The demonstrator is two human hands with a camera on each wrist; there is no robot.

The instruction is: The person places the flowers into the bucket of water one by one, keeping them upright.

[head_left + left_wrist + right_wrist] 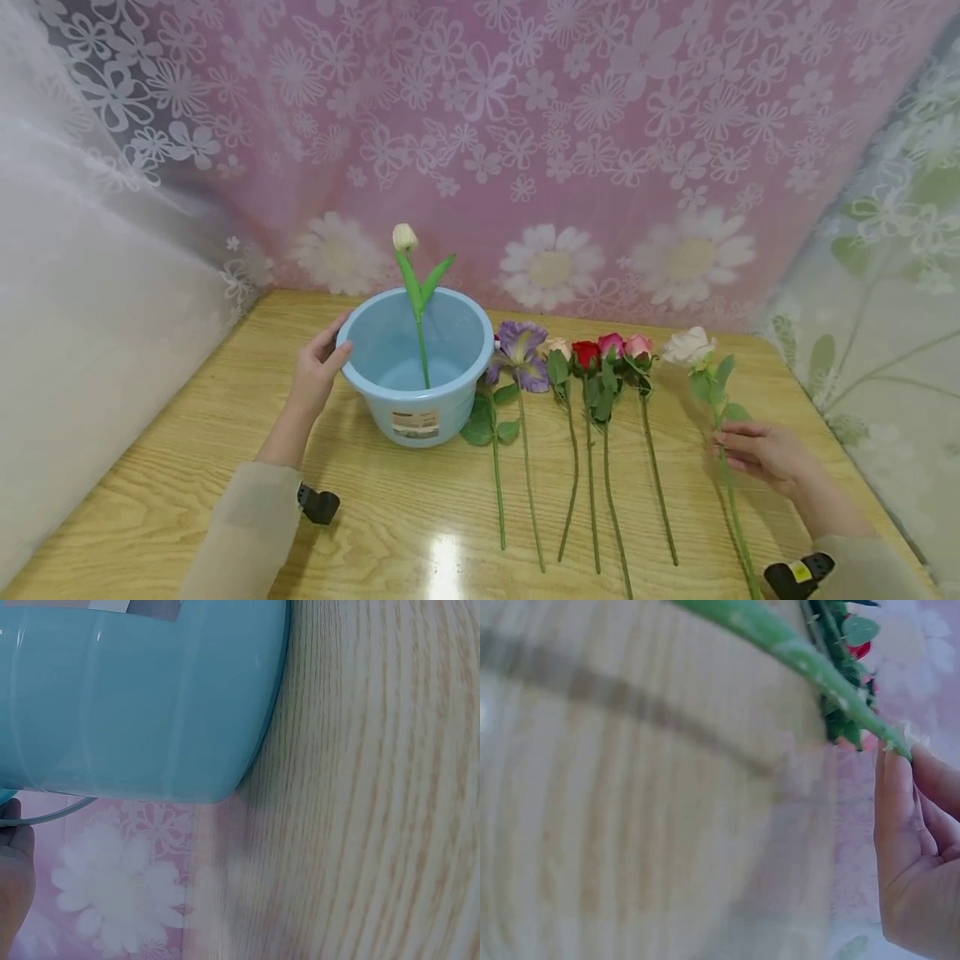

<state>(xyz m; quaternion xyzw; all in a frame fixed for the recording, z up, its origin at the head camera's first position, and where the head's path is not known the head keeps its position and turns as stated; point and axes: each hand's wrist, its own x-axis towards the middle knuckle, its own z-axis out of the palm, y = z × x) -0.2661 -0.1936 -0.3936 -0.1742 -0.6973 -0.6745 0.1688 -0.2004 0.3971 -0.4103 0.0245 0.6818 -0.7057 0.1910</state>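
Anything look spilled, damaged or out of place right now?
Nothing stands out. The pale blue plastic bucket stands upright, the cream tulip leans inside it, multicoloured flowers lie on the yellowish wooden table, and no spill or damage shows.

Nothing is legible, the label [416,423] on the bucket [454,410] included

From my remote post I see a pale-blue bucket [456,410] standing upright toward the table's [375,517] far left corner, a cream tulip [414,292] leaning inside; toward the far right corner, a white flower [702,385] slants, green stem raised.
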